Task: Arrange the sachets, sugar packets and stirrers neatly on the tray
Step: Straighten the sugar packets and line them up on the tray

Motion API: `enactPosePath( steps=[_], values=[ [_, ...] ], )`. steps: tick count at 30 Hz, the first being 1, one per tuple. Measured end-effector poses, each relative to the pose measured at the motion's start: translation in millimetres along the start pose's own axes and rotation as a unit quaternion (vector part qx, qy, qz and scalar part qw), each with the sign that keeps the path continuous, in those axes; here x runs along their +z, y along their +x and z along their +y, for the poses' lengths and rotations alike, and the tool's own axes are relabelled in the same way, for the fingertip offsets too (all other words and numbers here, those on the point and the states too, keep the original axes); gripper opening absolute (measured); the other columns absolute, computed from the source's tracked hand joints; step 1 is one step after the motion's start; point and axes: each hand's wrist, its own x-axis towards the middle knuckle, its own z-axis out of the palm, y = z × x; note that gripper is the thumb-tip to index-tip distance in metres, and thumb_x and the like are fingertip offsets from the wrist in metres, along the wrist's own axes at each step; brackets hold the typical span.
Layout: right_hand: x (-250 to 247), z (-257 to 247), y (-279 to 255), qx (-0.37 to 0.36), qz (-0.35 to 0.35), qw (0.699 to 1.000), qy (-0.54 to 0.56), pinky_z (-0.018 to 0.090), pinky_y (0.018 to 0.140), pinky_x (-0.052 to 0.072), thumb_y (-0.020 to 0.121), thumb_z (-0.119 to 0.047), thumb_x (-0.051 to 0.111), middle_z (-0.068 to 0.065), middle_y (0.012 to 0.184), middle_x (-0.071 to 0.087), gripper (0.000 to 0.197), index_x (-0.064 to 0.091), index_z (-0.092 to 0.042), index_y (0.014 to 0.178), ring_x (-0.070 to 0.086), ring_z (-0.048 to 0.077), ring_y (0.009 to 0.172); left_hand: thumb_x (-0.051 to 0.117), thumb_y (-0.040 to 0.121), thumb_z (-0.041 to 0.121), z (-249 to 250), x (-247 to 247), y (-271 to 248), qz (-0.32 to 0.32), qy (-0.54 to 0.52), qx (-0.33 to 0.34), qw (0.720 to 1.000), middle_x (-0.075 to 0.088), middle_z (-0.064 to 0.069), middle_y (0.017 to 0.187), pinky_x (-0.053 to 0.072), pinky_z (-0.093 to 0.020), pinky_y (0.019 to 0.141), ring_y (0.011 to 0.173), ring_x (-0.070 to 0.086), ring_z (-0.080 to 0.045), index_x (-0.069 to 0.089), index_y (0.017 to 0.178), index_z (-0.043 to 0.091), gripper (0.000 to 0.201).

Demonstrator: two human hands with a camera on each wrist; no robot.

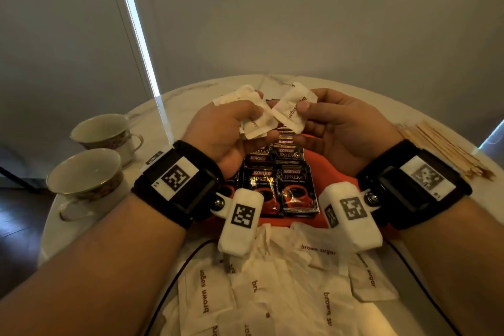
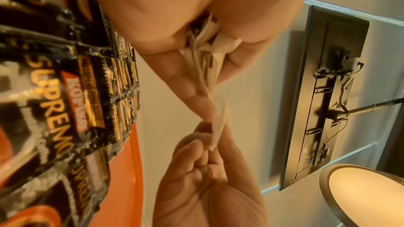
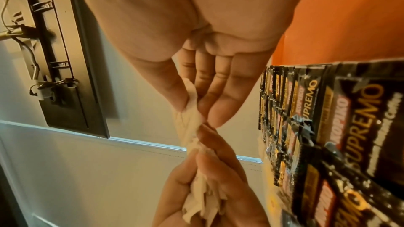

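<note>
Both hands are raised above the orange tray (image 1: 316, 169), each holding white paper packets printed "brown sugar" in brown letters. The left hand (image 1: 218, 131) grips a small bundle of sugar packets (image 1: 255, 117): its fingers and thumb curl round several crumpled, overlapping ones, whose edges fan out unevenly in the right wrist view. The right hand (image 1: 343, 128) pinches a single brown sugar packet (image 1: 291, 110) between thumb and fingertips; this one is tilted, and its near corner meets the bundle between the two hands. So both grips are pressed onto paper, neither spread.

On the tray, directly under the hands, lie the coffee sachets (image 1: 283, 180), glossy black with gold "SUPREMO" lettering, a red "KOPIKO" band and a picture of a red cup. They overlap in rows running away from the person.

More loose sugar packets (image 1: 289, 286) lie in a disordered heap on the pale round worktop (image 1: 174, 106), nearest the person, lying at different angles with their print facing various ways. The wooden stirrers (image 1: 447, 150) lie in a loose bundle on the worktop to the right of the tray. Two teacups (image 1: 92, 166) with patterned rims stand at the left edge of the worktop.
</note>
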Motion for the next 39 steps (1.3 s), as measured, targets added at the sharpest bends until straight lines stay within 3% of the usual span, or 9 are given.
enactPosePath(
  steps=[4,6,10,13,19,24,29,33,39],
  values=[
    [4.0,3.0,-0.2,0.000,-0.003,1.000,0.029,0.025,0.061,0.060,0.087,-0.002,0.067,0.012,0.089,0.076,0.013,0.063,-0.009,0.098,0.073,0.019,0.072,0.070,0.095,0.012,-1.6,2.4,0.5,-0.001,0.006,0.033,0.999,0.079,-0.008,0.085,0.055,-0.026,0.049,0.073,0.074,-0.022,0.066,0.105,0.009,0.011],
    [5.8,6.7,-0.3,0.000,-0.006,0.999,0.035,0.025,0.062,0.060,0.084,-0.004,0.070,0.011,0.089,0.076,0.016,0.062,-0.008,0.098,0.073,0.019,0.071,0.077,0.085,0.026,-4.4,3.4,-1.8,-0.042,0.041,0.044,0.997,0.078,-0.007,0.091,0.055,-0.025,0.052,0.073,0.073,-0.019,0.067,0.107,0.008,0.030],
    [6.5,9.4,-0.3,-0.003,-0.002,1.000,0.017,0.026,0.062,0.060,0.078,-0.010,0.074,0.009,0.089,0.076,0.028,0.064,-0.006,0.104,0.071,0.016,0.068,0.078,0.086,0.007,-8.7,0.0,-1.2,-0.058,0.096,0.069,0.991,0.076,-0.008,0.092,0.054,-0.027,0.053,0.073,0.073,-0.019,0.065,0.115,0.004,0.032],
    [5.1,11.0,2.8,-0.017,0.038,0.999,-0.008,0.032,0.068,0.059,0.089,-0.012,0.071,0.009,0.088,0.077,0.014,0.068,-0.006,0.101,0.071,0.016,0.070,0.077,0.084,-0.003,-8.2,-3.1,0.8,-0.055,0.121,0.049,0.990,0.076,-0.014,0.102,0.055,-0.029,0.055,0.080,0.075,-0.024,0.064,0.121,0.005,0.039],
    [1.3,8.7,1.3,-0.027,0.021,0.998,-0.060,0.039,0.072,0.062,0.082,-0.009,0.074,0.014,0.089,0.075,0.014,0.068,-0.003,0.093,0.073,0.026,0.080,0.083,0.077,0.017,-4.3,0.2,-5.3,-0.088,0.101,0.035,0.990,0.076,-0.020,0.106,0.064,-0.044,0.073,0.093,0.077,-0.035,0.065,0.119,0.003,0.048],
    [0.6,8.4,-0.2,-0.049,0.010,0.993,-0.103,0.039,0.068,0.064,0.065,-0.016,0.080,0.015,0.086,0.075,0.027,0.065,-0.003,0.084,0.074,0.030,0.082,0.076,0.088,0.004,-3.0,-4.6,-0.8,-0.065,0.146,0.046,0.986,0.077,-0.012,0.092,0.060,-0.030,0.057,0.085,0.078,-0.029,0.066,0.112,0.005,0.026],
    [3.0,10.4,2.8,-0.068,0.059,0.994,-0.065,0.032,0.059,0.060,0.085,-0.014,0.074,0.006,0.077,0.074,0.013,0.068,-0.004,0.092,0.071,0.016,0.067,0.077,0.086,-0.001,-3.4,-5.1,2.3,-0.048,0.156,0.058,0.985,0.077,-0.012,0.094,0.056,-0.027,0.054,0.084,0.077,-0.028,0.067,0.111,0.008,0.028],
    [-1.5,10.1,1.3,0.006,-0.003,0.994,-0.107,0.030,0.068,0.062,0.073,-0.019,0.079,0.014,0.097,0.076,0.038,0.070,-0.003,0.106,0.071,0.020,0.077,0.075,0.088,-0.001,-2.4,-5.5,4.7,-0.005,0.085,0.063,0.994,0.078,-0.010,0.088,0.055,-0.026,0.050,0.078,0.075,-0.026,0.069,0.101,0.010,0.018],
    [2.1,12.1,4.5,-0.035,0.089,0.994,-0.054,0.029,0.062,0.057,0.086,-0.006,0.074,0.007,0.076,0.071,0.009,0.066,-0.003,0.089,0.063,0.016,0.063,0.074,0.089,-0.001,-3.6,-5.9,9.4,0.057,0.025,0.053,0.997,0.078,-0.014,0.098,0.057,-0.027,0.052,0.078,0.076,-0.025,0.069,0.109,0.009,0.023]
  ],
)
